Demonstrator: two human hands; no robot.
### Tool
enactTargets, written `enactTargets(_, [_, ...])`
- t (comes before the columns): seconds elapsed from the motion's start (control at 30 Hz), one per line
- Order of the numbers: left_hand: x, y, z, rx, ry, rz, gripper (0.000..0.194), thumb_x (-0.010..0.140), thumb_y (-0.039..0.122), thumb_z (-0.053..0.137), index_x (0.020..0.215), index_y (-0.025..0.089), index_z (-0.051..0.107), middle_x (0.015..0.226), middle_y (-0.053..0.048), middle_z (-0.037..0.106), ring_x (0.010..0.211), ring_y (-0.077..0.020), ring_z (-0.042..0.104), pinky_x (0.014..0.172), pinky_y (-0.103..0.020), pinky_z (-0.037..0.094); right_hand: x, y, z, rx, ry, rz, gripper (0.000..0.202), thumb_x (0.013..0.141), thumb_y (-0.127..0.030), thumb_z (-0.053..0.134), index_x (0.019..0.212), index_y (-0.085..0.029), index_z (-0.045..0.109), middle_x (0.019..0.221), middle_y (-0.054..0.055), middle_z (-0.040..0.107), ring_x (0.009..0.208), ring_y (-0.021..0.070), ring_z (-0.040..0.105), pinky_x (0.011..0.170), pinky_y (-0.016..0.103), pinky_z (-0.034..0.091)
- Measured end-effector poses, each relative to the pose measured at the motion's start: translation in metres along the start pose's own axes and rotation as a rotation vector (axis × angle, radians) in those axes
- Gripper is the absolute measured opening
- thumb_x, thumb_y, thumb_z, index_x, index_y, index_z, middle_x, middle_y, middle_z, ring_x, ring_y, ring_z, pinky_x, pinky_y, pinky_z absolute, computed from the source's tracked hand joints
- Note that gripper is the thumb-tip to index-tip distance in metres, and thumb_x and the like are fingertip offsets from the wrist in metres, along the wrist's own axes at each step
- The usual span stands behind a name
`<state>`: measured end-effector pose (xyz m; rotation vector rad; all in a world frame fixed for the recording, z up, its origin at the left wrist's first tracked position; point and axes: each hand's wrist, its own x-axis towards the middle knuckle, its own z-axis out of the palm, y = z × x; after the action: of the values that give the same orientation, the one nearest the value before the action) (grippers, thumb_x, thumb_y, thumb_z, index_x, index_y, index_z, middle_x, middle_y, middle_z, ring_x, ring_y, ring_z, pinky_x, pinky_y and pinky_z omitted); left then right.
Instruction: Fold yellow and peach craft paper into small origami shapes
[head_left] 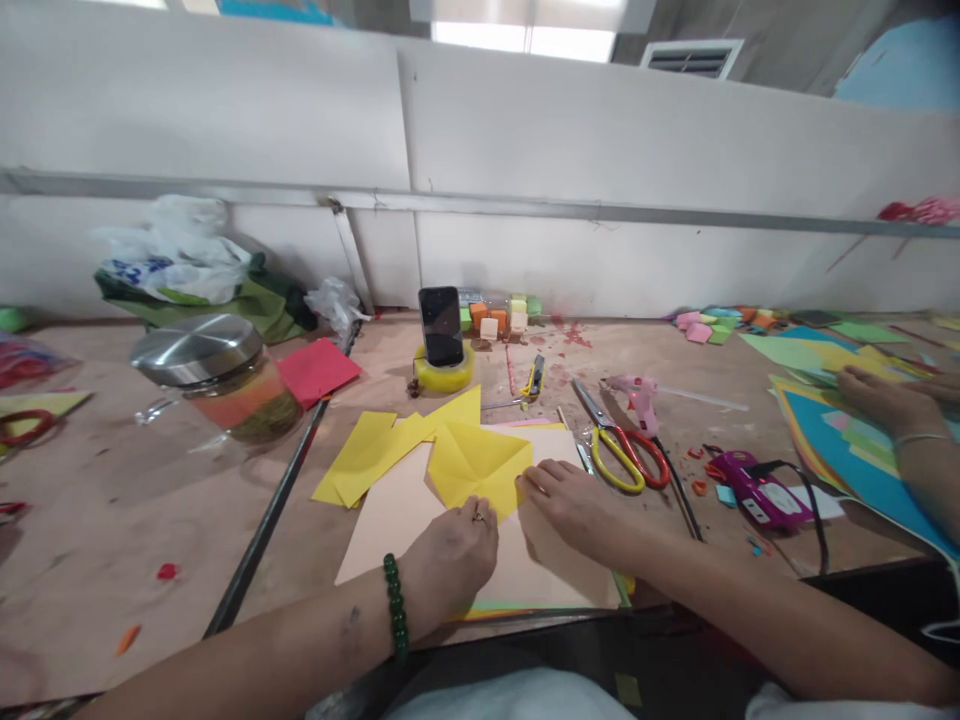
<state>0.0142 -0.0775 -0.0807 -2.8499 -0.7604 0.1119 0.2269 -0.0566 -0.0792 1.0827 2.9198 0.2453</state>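
A creased sheet of yellow paper (480,455) with fold lines meeting near its middle lies on a stack of pale peach paper (397,545). My left hand (454,555), fingers curled, pinches its near edge; a ring and a green bead bracelet show on that arm. At the paper's right corner my right hand (574,505) has its fingers bent and closed on the edge; the thumb is mostly hidden. More yellow paper strips (367,455) lie just left of the sheet. Scissors (619,445) with one yellow and one red handle rest beyond my right hand.
A phone (441,325) stands in a yellow tape roll (444,372). Nearby are a utility knife (535,375), a pink glue gun (637,400) with a cord and a purple power strip (761,490). A glass jar (232,385) stands left. Another person's hands (877,400) work at right.
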Motion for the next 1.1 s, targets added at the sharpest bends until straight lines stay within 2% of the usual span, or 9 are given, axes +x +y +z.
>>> enactTargets(0.13, [0.012,0.003,-0.022,-0.088,-0.085,-0.086,0.024,0.082,0.0,0.048,0.101,-0.001,0.062,0.089,-0.022,0.068,0.081,-0.0288,0.067,0.065,-0.036,0.056,0.0,0.004,-0.011,0.038,0.007,-0.006,0.027,0.087,-0.006,0.053,0.114,-0.01,0.057,0.101,0.012,0.062,0.092,0.0254,0.055,0.078,0.038,0.046])
enactTargets(0.3, [0.026,0.005,-0.043,-0.221,-0.275,-0.179,0.014,0.076,-0.002,0.056,0.083,0.006,0.065,0.08,-0.016,0.068,0.073,-0.0265,0.068,0.061,-0.034,0.055,0.001,0.003,-0.013,0.087,-0.047,0.007,0.021,0.087,-0.005,0.051,0.105,-0.012,0.06,0.096,0.011,0.062,0.088,0.0238,0.056,0.075,0.036,0.047])
enactTargets(0.4, [0.031,0.008,-0.046,-0.214,-0.27,-0.2,0.015,0.076,-0.004,0.055,0.082,0.006,0.065,0.08,-0.016,0.068,0.075,-0.0269,0.069,0.063,-0.034,0.056,-0.001,0.006,-0.009,0.097,-0.028,0.019,0.022,0.087,-0.005,0.052,0.105,-0.013,0.06,0.099,0.011,0.062,0.092,0.0234,0.057,0.079,0.037,0.048])
enactTargets(0.53, [0.028,0.008,-0.048,-0.209,-0.247,-0.235,0.019,0.079,-0.005,0.05,0.088,0.005,0.063,0.084,-0.017,0.068,0.075,-0.0267,0.069,0.062,-0.035,0.057,-0.003,0.009,-0.007,0.061,0.121,0.014,0.031,0.084,-0.007,0.056,0.115,-0.011,0.057,0.115,0.014,0.06,0.107,0.0267,0.054,0.09,0.041,0.048])
enactTargets(0.63, [0.018,0.001,-0.05,-0.167,-0.187,-0.213,0.019,0.081,-0.004,0.049,0.089,0.008,0.062,0.083,-0.014,0.068,0.073,-0.0255,0.068,0.058,-0.034,0.057,-0.003,0.014,-0.007,0.027,0.241,-0.008,0.034,0.084,-0.011,0.058,0.117,-0.01,0.057,0.121,0.017,0.059,0.112,0.0287,0.052,0.093,0.045,0.047])
enactTargets(0.73, [0.001,-0.012,-0.045,-0.069,-0.021,-0.096,0.019,0.083,-0.003,0.048,0.088,0.01,0.06,0.082,-0.012,0.067,0.071,-0.0234,0.066,0.058,-0.032,0.056,-0.004,0.02,-0.008,0.0,0.384,-0.093,0.022,0.088,-0.009,0.052,0.108,-0.011,0.061,0.113,0.015,0.063,0.106,0.0263,0.055,0.089,0.043,0.05])
enactTargets(0.87, [-0.024,-0.036,-0.025,0.013,0.27,0.083,0.019,0.089,0.001,0.045,0.094,0.011,0.061,0.095,-0.013,0.068,0.096,-0.0242,0.064,0.083,-0.037,0.054,-0.005,0.015,-0.014,0.04,0.507,-0.246,0.021,0.092,-0.007,0.044,0.085,-0.014,0.062,0.102,0.012,0.067,0.101,0.0222,0.058,0.086,0.038,0.051])
enactTargets(1.0, [-0.036,-0.044,-0.01,-0.021,0.234,0.037,0.017,0.088,0.004,0.047,0.091,0.012,0.062,0.094,-0.011,0.068,0.105,-0.0258,0.059,0.097,-0.044,0.046,-0.001,-0.006,-0.015,0.113,0.36,-0.352,0.02,0.093,-0.011,0.047,0.08,-0.014,0.061,0.103,0.013,0.068,0.098,0.0209,0.06,0.086,0.035,0.051])
enactTargets(1.1, [-0.038,-0.034,-0.009,-0.118,0.153,0.024,0.015,0.086,0.007,0.048,0.093,0.011,0.061,0.096,-0.012,0.067,0.092,-0.0252,0.06,0.087,-0.042,0.049,0.005,-0.016,-0.012,0.185,0.175,-0.373,0.013,0.092,-0.015,0.052,0.084,-0.012,0.062,0.094,0.012,0.069,0.087,0.0198,0.062,0.077,0.033,0.052])
